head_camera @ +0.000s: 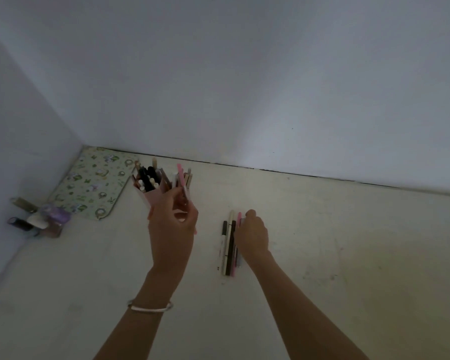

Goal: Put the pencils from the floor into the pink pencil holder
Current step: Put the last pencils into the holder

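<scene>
Head view: both forearms are cut off by the lower edge, and a thin silver bangle (pixel 150 307) is worn on the left one. On the pale floor (pixel 348 255) a row of loose pencils and pens (pixel 228 245) is laid side by side. Its right side is covered by the right hand (pixel 252 235), whose grip cannot be told. A slim pink pencil (pixel 181 178) is pinched in the grip of the left hand (pixel 172 224), at the crowded pink pencil holder (pixel 151 197), whose base is hidden by that hand. Beyond, a green patterned mat (pixel 94 183) is seen in the corner, beside dim small jars (pixel 39 219) that are hard to make out.
</scene>
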The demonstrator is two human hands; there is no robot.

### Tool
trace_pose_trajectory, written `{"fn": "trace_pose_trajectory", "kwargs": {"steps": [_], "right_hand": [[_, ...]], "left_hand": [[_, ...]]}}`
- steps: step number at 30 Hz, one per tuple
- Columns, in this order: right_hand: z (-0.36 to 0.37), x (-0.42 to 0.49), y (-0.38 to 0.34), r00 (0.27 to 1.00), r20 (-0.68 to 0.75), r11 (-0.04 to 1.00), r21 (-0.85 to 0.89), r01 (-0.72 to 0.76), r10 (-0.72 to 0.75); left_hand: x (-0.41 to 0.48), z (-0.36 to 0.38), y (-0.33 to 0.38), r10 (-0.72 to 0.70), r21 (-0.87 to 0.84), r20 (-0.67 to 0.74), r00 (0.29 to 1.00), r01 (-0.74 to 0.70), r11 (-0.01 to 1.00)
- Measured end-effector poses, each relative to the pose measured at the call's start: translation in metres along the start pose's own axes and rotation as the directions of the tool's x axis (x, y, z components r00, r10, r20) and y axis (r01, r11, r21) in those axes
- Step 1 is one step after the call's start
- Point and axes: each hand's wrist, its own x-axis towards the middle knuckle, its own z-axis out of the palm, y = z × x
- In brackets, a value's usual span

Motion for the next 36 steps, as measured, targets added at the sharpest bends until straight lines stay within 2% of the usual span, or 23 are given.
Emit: {"fn": "trace_pose_trajectory", "kwargs": {"steps": [3,7,13,15,18,20,24,27,32,36], "right_hand": [[-0.003,0.0,0.001,1.0,-0.026,0.999,0.041,0.0,0.001],[-0.033,0.006,-0.008,0.983,-0.171,0.986,0.138,0.096,-0.072],[-0.08,-0.001,-0.047,0.92,-0.361,0.84,0.444,0.314,-0.153],[-0.084,-0.006,-0.053,0.908,-0.383,0.79,0.497,0.359,-0.172],[-0.081,-0.014,-0.056,0.9,-0.384,0.743,0.536,0.4,-0.207],[-0.075,-0.021,-0.059,0.877,-0.413,0.718,0.531,0.451,-0.246],[-0.062,-0.032,-0.082,0.763,-0.522,0.604,0.485,0.632,-0.38],[-0.047,-0.035,-0.103,0.702,-0.547,0.549,0.448,0.705,-0.455],[-0.014,-0.03,-0.114,0.688,-0.454,0.598,0.347,0.722,-0.566],[0.004,-0.024,-0.105,0.604,-0.499,0.632,0.136,0.763,-0.622]], "left_hand": [[-0.001,-0.014,-0.008,-0.05,-0.048,-0.113,0.992,0.044,0.998],[0.01,-0.026,-0.017,-0.103,-0.071,-0.267,0.958,0.087,0.994],[0.032,-0.014,-0.012,-0.107,-0.076,-0.321,0.941,0.087,0.993],[0.037,-0.007,-0.015,-0.12,0.004,-0.276,0.954,0.126,0.992],[0.035,0.0,-0.026,-0.165,0.264,-0.193,0.967,0.213,0.941],[0.03,-0.001,-0.033,-0.211,0.279,-0.168,0.963,0.252,0.927],[0.012,-0.013,-0.04,-0.222,0.218,-0.179,0.958,0.259,0.941],[-0.002,-0.019,-0.042,-0.23,0.231,-0.172,0.958,0.266,0.936],[-0.019,-0.023,-0.051,-0.261,0.278,-0.128,0.957,0.287,0.917],[-0.029,-0.024,-0.055,-0.257,0.299,-0.049,0.965,0.26,0.918]]}}
